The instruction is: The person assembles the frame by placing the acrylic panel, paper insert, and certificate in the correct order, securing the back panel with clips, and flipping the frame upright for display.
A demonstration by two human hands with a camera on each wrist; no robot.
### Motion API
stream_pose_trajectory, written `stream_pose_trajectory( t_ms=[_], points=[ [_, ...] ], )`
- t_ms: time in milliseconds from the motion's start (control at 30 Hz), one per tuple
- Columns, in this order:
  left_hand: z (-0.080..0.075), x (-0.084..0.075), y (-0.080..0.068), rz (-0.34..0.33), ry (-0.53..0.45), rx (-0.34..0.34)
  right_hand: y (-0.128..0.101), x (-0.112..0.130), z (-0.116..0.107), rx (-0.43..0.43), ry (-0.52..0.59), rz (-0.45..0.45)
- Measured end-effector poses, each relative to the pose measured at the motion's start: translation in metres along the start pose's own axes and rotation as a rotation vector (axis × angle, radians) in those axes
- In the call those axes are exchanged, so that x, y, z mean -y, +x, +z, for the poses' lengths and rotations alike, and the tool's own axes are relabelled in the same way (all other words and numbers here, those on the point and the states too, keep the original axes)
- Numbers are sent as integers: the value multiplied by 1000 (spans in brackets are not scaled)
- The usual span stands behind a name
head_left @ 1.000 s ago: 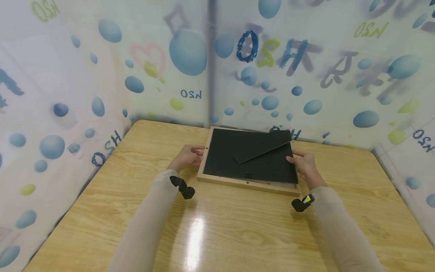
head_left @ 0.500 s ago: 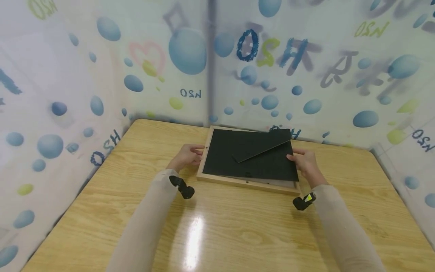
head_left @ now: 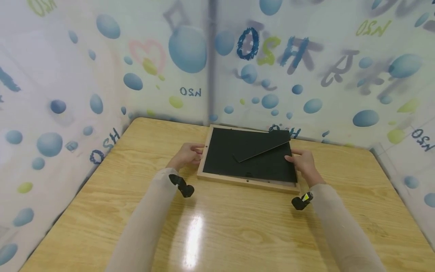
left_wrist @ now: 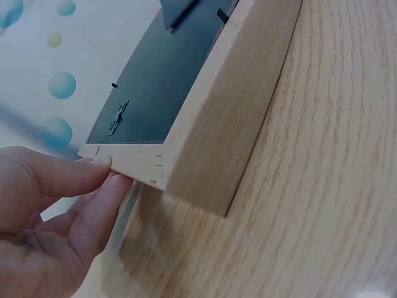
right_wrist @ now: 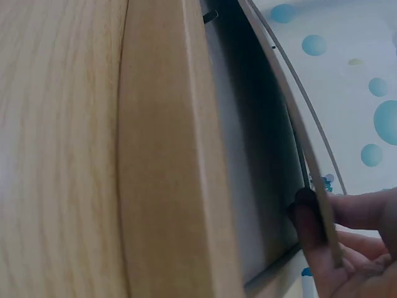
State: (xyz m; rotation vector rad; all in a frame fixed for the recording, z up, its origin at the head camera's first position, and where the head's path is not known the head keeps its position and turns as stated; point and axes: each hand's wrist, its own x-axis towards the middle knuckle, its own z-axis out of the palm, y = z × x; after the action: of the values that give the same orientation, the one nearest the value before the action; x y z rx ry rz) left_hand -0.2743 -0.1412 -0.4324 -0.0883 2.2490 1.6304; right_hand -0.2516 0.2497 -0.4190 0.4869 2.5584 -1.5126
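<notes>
Your right hand (head_left: pixel 303 163) hides the right rim of the picture frame (head_left: pixel 247 181) in the head view, and its fingers (right_wrist: pixel 308 218) tuck behind the lifted backing board (right_wrist: pixel 291 118), so their tips cannot be seen. The left wrist picture cuts off your left hand (left_wrist: pixel 46 217) at its edge. The small clips (left_wrist: pixel 118 117) on the board are too small to make out. The counter (head_left: pixel 238 226) runs off the near edge.

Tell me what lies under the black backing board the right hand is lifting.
Under the raised backing board, the right wrist view shows a pale sheet inside the wooden frame. The board hides the rest.
</notes>
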Motion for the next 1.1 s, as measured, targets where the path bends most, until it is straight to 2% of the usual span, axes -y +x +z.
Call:
stream_pose_trajectory(
  t_ms=[233, 533, 867, 1100],
  points=[
    [-1, 0, 1, -5, 11, -1, 1, 2, -3, 50, -59, -45],
    [1, 0, -1, -6, 0, -8, 1, -4, -10, 185, -117, -117],
    [1, 0, -1, -5, -3, -6, 1, -7, -6, 174, -238, -196],
    [1, -1, -2, -2, -6, -14, -2, -3, -4, 115, -334, -228]
  ],
)
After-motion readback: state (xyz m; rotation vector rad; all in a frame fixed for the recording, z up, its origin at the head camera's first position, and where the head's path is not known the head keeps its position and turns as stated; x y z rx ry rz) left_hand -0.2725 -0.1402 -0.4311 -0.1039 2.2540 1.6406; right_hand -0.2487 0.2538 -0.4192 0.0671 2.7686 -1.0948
